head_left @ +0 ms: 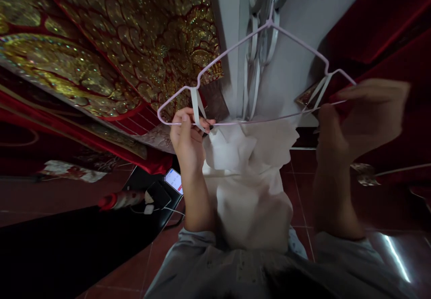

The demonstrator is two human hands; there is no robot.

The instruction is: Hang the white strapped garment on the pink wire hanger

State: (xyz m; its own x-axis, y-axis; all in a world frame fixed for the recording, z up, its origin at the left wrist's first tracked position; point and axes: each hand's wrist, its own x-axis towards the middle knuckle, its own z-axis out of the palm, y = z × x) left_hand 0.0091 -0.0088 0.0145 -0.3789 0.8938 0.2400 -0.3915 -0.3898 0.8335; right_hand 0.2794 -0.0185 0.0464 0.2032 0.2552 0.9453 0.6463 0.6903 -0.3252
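Note:
A lilac clothes hanger (269, 22) is held up in front of me, its hook toward the wall. From it hangs a white ruffled garment (252, 191) with thin straps. One strap (195, 103) loops over the hanger's left notch, the other strap (318, 93) over the right notch. My left hand (189, 137) pinches the lower bar at its left end, fingers by the strap. At the right end, my right hand (367, 115), slightly blurred, closes its thumb and fingers round the hanger's tip.
Gold sequinned red garments (161, 43) hang at the left, dark red fabric (377, 34) at the right. Loops of a pale hanging strip (252, 61) run down the wall behind the hanger. A lit phone (174, 181) and a white charger (148, 209) lie on a black surface at lower left.

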